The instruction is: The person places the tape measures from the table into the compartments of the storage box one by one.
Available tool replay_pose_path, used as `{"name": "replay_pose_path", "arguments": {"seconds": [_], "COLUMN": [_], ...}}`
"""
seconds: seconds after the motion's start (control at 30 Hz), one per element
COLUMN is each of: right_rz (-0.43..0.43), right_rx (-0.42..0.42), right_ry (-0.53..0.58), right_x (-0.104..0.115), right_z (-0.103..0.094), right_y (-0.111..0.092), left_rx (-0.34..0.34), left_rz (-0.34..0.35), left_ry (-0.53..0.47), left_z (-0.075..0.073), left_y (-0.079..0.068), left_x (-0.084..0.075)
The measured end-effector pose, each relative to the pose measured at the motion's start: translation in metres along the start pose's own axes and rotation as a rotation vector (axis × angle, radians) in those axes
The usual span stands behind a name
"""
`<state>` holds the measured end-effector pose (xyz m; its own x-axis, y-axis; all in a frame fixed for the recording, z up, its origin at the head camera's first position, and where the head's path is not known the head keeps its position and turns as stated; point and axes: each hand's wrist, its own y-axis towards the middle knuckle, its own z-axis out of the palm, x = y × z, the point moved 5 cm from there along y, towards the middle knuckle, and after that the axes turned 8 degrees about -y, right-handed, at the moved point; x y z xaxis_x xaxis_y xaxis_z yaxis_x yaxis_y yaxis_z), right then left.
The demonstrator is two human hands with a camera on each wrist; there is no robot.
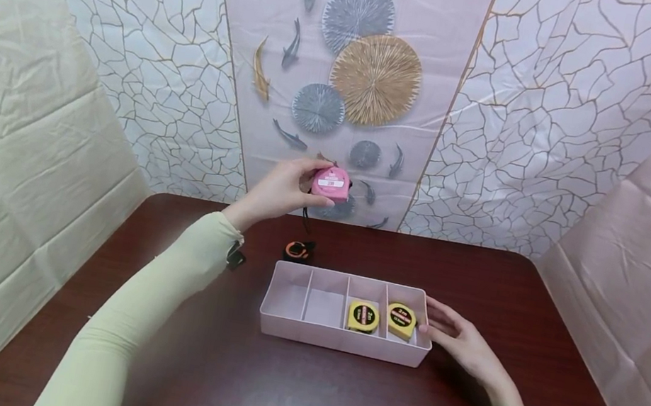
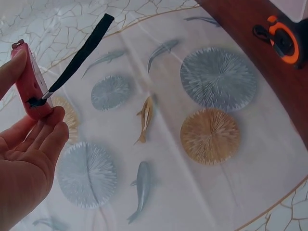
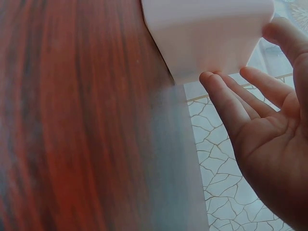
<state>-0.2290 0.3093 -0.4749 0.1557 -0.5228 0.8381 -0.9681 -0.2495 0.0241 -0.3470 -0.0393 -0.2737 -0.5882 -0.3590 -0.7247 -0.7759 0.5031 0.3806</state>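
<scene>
My left hand (image 1: 280,190) pinches a pink tape measure (image 1: 331,183), raised above the table's back edge with its label facing me. In the left wrist view, a black wrist strap (image 2: 83,57) extends from the tape measure's metal end. A pale pink divided tray (image 1: 341,339) stands on the table, with one yellow tape measure (image 1: 363,316) and another yellow tape measure (image 1: 401,320) in its two right-hand compartments. At the tray's right end, my right hand (image 1: 468,343) touches the outer wall with extended fingertips, which the right wrist view shows closely.
Just behind the tray lies a black-and-orange tape measure (image 1: 298,251). The tray's two left-hand compartments hold nothing. Dark red wood forms the tabletop (image 1: 293,399), and a patterned cloth backdrop (image 1: 181,64) hangs behind its far edge.
</scene>
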Motion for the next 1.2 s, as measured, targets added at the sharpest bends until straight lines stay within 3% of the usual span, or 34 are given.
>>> {"name": "replay_pose_path", "arguments": {"seconds": [0.2, 1.0, 1.2], "right_rz": [0.013, -0.012, 0.013], "right_rx": [-0.002, -0.006, -0.005], "right_ry": [-0.006, -0.021, -0.035], "right_x": [0.0, -0.001, 0.0], "right_z": [-0.001, -0.001, -0.002], "right_y": [-0.001, -0.001, -0.001], "left_rx": [0.007, 0.121, 0.125], "left_rz": [0.002, -0.042, -0.016], "left_ry": [0.06, 0.029, 0.069], "left_z": [0.012, 0.061, 0.068], "left_y": [-0.004, -0.024, -0.029], "left_x": [0.002, 0.01, 0.012]}}
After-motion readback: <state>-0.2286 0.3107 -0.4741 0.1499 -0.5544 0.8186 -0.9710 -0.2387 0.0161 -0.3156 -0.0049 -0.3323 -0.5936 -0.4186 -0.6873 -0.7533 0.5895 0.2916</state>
